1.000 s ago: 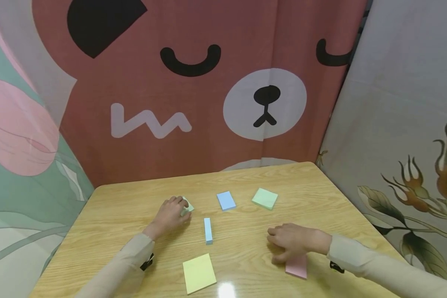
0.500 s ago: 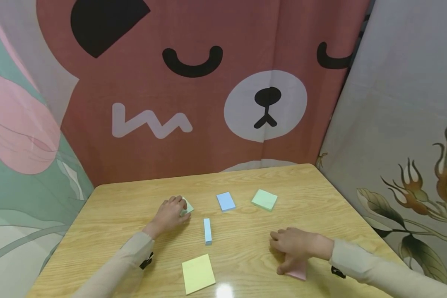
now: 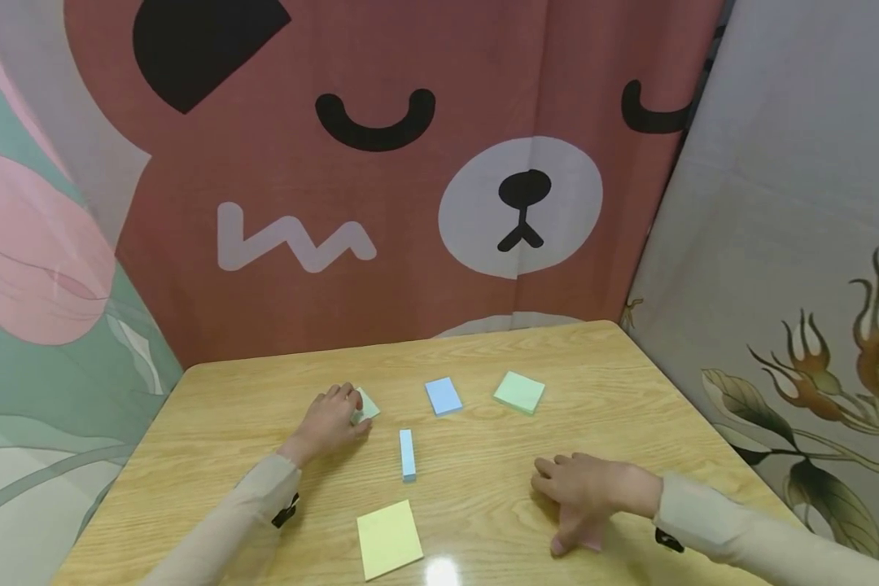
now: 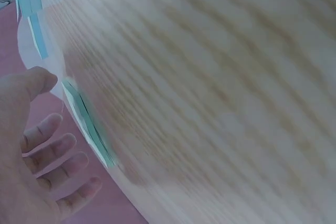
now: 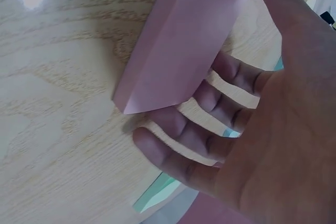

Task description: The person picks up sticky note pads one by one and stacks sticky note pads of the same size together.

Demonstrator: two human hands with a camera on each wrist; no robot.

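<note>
My left hand [image 3: 330,419] hovers at a small pale green sticky note pad [image 3: 366,404], fingers loosely bent and partly covering it. In the left wrist view the thumb and fingertips are spread around the green pad's edge, without a visible grip. At the right front, my right hand [image 3: 584,492] reaches over a pink sticky note pad [image 3: 592,540] and hides most of it. From the right wrist, the pink pad [image 5: 178,40] lies with the fingertips along its edge; the extended thumb appears apart from its corner.
On the wooden table [image 3: 483,480] lie a yellow note pad [image 3: 390,540] in front, a narrow light blue pad [image 3: 407,456] mid-table, a blue pad [image 3: 443,396] and a larger green pad [image 3: 519,392] farther back. Behind the table hangs a bear-print curtain [image 3: 410,301].
My right hand has shifted toward me over the pink pad, with its thumb moving down along the pad's left side. The left hand has hardly moved beside the green pad.
</note>
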